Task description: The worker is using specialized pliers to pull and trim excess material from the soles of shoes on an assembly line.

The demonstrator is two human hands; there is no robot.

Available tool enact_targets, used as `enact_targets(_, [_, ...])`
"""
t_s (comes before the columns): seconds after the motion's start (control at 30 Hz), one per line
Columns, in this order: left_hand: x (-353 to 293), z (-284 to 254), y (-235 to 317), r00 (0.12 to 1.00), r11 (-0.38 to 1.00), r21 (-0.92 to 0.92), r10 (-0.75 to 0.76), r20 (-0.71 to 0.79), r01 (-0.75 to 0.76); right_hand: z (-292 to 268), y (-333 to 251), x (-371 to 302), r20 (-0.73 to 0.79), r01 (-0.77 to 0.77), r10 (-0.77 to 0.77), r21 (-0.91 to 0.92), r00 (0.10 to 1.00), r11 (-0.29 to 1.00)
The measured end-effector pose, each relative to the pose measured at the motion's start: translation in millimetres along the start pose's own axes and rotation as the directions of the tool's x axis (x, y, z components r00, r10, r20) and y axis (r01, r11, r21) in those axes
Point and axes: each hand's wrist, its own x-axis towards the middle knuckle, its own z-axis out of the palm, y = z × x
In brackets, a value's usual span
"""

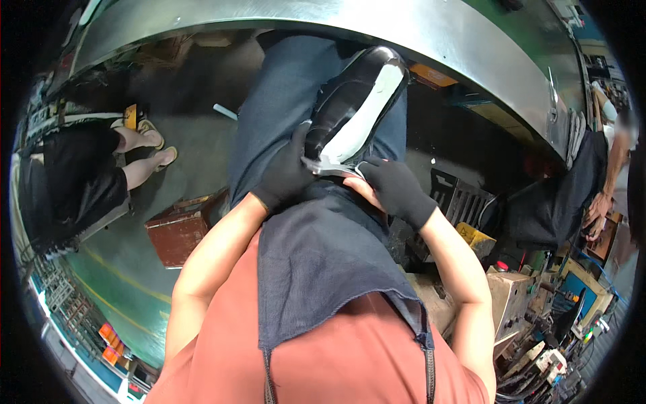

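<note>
A black shoe (340,108) lies across my lap. A pale white strip (363,118) runs along its upturned face. My left hand (286,172), in a black glove, is closed on the near end of the shoe from the left. From the right, my right hand (396,188) grips the same end, its glove leaving the fingertips bare. Between the hands, a shiny grey curved edge (330,167) shows at the shoe's near end; I cannot make out what it is. The fingers' undersides are hidden. A dark apron (323,269) covers my front.
A steel-edged table (303,15) spans the far side above my knees. A brown box (178,232) stands on the floor at left, near a seated person's legs (145,138). At right are a slatted crate (461,198), a machine box with a red button (508,296) and another person's hand (597,214).
</note>
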Motion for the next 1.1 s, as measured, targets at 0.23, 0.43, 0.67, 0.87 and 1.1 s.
enact_targets(0.23, [-23.2, -8.6, 14.2, 0.999, 0.999, 0.030, -0.030, 0.029, 0.029, 13.1, -9.6, -13.6, -0.124, 0.093, -0.093, -0.010, 0.988, 0.996])
enact_targets(0.43, [-46.6, -51.1, 50.6, 0.946, 0.918, 0.337, -0.277, 0.169, 0.209, -4.9, 0.3, -68.1, -0.044, -0.218, 0.242, 0.302, 0.969, 0.928])
enact_targets(0.67, [-17.2, -7.2, 76.4, 0.977, 0.805, 0.569, 0.214, -0.019, -0.166, -36.9, 4.3, -56.1, 0.028, -0.313, 0.332, 0.411, 0.943, 0.856])
enact_targets(0.87, [5.5, 6.0, 49.4, 0.972, 0.924, 0.320, 0.231, -0.036, -0.208, -53.7, -14.9, -33.9, -0.124, -0.139, 0.162, 0.175, 0.979, 0.975])
enact_targets(1.1, [38.4, -3.3, 44.5, 0.928, 0.877, 0.310, 0.369, 0.053, -0.367, -21.5, 27.6, -32.1, -0.253, -0.202, 0.150, -0.195, 0.956, 0.960])
